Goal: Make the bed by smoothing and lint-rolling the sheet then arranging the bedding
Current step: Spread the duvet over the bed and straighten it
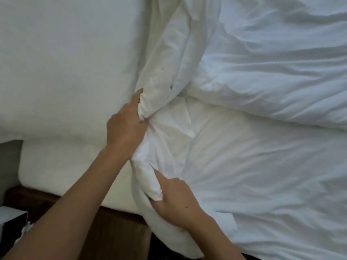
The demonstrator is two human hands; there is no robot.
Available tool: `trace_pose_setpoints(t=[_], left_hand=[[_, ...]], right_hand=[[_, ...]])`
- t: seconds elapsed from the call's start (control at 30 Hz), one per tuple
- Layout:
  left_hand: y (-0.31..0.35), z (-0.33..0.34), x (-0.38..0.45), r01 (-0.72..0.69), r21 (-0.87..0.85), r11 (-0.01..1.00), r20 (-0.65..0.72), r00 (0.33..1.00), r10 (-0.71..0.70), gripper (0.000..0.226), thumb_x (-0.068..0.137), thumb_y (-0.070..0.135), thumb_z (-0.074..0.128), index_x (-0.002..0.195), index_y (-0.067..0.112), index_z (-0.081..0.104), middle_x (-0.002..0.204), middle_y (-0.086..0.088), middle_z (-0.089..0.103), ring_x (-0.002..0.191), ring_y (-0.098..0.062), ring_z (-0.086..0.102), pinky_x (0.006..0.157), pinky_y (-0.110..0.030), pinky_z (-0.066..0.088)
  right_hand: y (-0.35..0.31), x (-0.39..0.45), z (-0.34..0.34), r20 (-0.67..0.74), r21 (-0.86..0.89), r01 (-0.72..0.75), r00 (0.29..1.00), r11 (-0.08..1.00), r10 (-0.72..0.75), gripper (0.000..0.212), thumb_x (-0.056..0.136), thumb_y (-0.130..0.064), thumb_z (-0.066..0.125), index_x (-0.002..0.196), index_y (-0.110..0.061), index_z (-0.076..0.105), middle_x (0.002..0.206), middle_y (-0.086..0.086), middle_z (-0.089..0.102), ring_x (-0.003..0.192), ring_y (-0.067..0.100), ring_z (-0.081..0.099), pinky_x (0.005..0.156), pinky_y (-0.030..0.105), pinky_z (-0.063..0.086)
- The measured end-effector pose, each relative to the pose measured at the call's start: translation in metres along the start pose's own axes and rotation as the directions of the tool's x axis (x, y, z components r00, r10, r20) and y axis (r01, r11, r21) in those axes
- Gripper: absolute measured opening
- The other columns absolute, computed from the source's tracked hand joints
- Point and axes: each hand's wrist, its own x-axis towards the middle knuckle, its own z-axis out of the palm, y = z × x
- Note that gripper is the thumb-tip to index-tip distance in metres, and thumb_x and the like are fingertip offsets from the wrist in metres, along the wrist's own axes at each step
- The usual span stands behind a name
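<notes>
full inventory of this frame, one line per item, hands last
duvet: 1, white, bunched and creased, right and centre of bed
fitted sheet: 1, white, smooth, left part of mattress
bed frame: 1, dark wood, below mattress edge
box: 1, white and dark, bottom-left corner, partly cut off
left hand: 1, grip on a gathered duvet fold
right hand: 1, grip on the duvet edge, nearer the camera

Smooth open stretch of sheet [65, 62] to the left, bunched duvet [262, 72] heaped across the right — its gathered edge ridging up between them, wooden bed frame [120, 228] and dark box [11, 218] crowding the near-left corner.
</notes>
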Motion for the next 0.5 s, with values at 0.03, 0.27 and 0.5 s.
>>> trace_pose_setpoints(t=[0.03,0.27,0.5], left_hand=[[-0.026,-0.011,-0.006,0.071,-0.026,0.997,0.003,0.997,-0.071,0.063,0.091,0.024,0.056,0.148,0.034,0.03,0.093,-0.006,0.059,0.085,-0.036,0.06,0.07,-0.038,0.042],[-0.162,-0.031,-0.082,0.43,-0.107,0.896,0.157,0.897,-0.412,0.058,0.093,0.029,0.058,0.145,0.02,0.033,0.105,-0.011,0.062,0.073,-0.022,0.05,0.062,-0.032,0.034],[-0.157,-0.004,-0.099,0.36,-0.242,0.901,-0.143,0.905,-0.4,0.072,0.09,0.014,0.055,0.152,0.014,0.017,0.138,-0.014,0.044,0.124,-0.033,0.045,0.088,-0.049,0.042]], right_hand=[[-0.017,0.005,0.012,0.034,0.032,0.037,0.999,0.999,-0.038,0.057,0.095,-0.029,0.04,0.15,-0.033,0.025,0.101,0.008,0.066,0.08,0.03,0.061,0.067,0.035,0.043],[-0.119,0.013,0.173,0.485,-0.035,-0.224,0.848,0.974,0.212,0.08,0.093,-0.015,0.05,0.152,-0.032,-0.002,0.14,0.028,0.037,0.118,0.05,0.045,0.096,0.053,0.041],[-0.088,0.009,0.171,0.143,-0.007,0.057,0.988,0.998,-0.056,0.039,0.096,-0.03,0.044,0.132,-0.016,0.047,0.123,0.007,0.053,0.109,0.024,0.051,0.087,0.039,0.048]])
